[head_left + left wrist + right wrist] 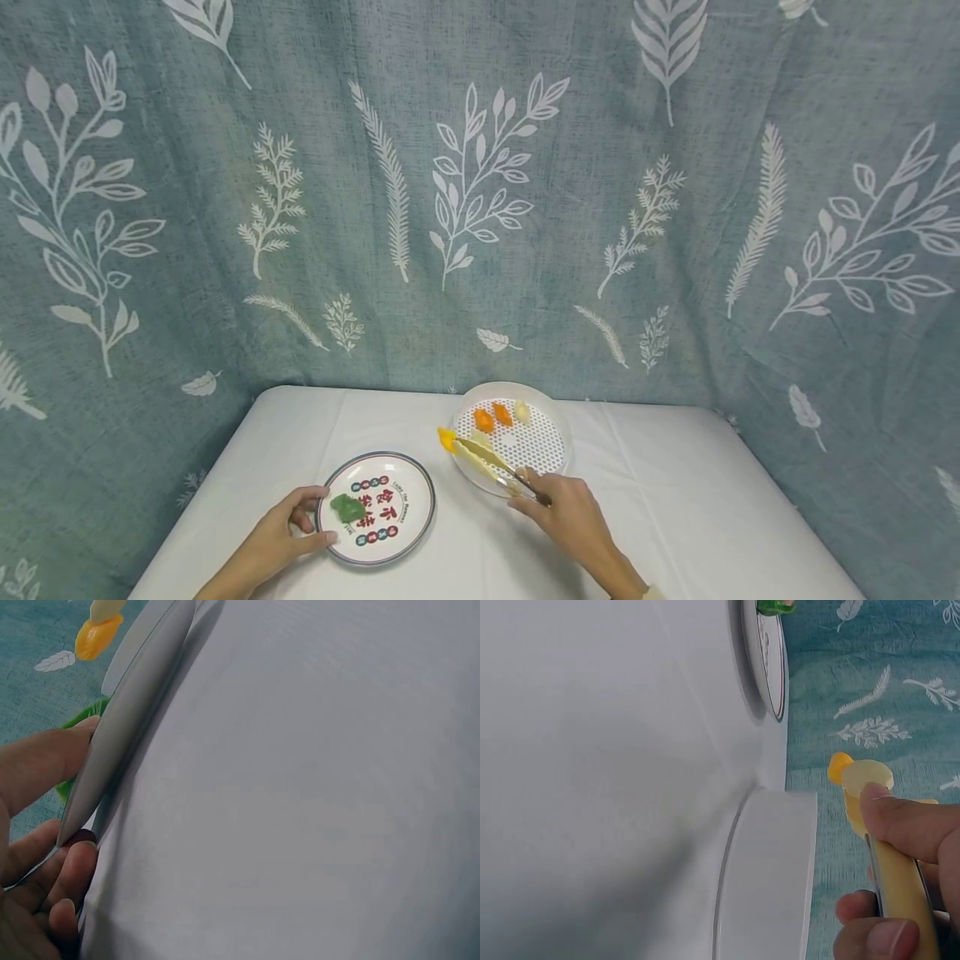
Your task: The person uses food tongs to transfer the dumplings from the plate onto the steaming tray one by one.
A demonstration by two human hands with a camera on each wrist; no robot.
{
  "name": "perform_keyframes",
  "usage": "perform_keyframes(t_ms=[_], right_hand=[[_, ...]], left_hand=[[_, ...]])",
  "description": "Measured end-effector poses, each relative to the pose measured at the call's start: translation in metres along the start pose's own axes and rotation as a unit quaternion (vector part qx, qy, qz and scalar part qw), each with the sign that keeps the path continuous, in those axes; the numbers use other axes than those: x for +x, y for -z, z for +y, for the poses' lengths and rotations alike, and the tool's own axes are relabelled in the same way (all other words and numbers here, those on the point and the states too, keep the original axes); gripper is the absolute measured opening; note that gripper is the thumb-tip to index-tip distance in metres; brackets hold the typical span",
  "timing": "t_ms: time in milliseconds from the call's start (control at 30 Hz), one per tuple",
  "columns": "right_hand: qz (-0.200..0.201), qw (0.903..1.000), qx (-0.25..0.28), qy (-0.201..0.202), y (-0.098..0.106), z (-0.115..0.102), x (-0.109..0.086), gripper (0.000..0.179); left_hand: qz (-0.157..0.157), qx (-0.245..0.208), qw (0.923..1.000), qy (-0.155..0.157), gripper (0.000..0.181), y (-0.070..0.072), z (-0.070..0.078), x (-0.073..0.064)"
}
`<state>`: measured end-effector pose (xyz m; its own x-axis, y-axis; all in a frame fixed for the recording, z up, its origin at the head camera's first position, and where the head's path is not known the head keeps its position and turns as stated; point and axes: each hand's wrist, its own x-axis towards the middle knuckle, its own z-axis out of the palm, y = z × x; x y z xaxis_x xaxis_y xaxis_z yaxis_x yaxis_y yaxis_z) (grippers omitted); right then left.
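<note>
My left hand [273, 537] holds the left rim of a white plate [417, 492] with a dark edge and red and blue lettering, thumb on one side and fingers on the other. On that plate lies a crumpled green piece [347, 507], leaf-like. In my right hand [570, 512] are tongs with pale yellow tips [480, 454], gripped along the handle. A bright yellow piece [447, 439] is pinched at their tips, above the left rim of a round white tray [561, 425] with a perforated insert. The right wrist view shows the yellow piece [840, 767] beyond the tongs' pale tip.
Inside the tray are two orange pieces, one [483, 420] left of the other [502, 414], and a cream piece [522, 411]. A white cloth [660, 500] covers the table. Behind it hangs a blue-green curtain [525, 317] with white leaf prints.
</note>
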<state>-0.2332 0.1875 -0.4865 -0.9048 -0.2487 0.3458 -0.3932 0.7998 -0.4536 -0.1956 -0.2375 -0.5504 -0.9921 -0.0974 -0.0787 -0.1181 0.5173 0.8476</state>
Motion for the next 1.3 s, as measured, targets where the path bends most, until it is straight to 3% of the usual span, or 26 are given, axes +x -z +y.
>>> perform_keyframes(t_ms=[900,1300], right_hand=[[0.005,0.9956,-0.038,-0.085,0.033,0.043,-0.006,0.044],[-0.005,0.9955,-0.058,-0.075,0.039,0.052,-0.001,0.053]], left_hand=[[-0.002,-0.003,1.0,-0.007,0.085,0.001,-0.002,0.001],[0.0,0.004,1.0,-0.005,0.083,0.0,-0.001,-0.001]])
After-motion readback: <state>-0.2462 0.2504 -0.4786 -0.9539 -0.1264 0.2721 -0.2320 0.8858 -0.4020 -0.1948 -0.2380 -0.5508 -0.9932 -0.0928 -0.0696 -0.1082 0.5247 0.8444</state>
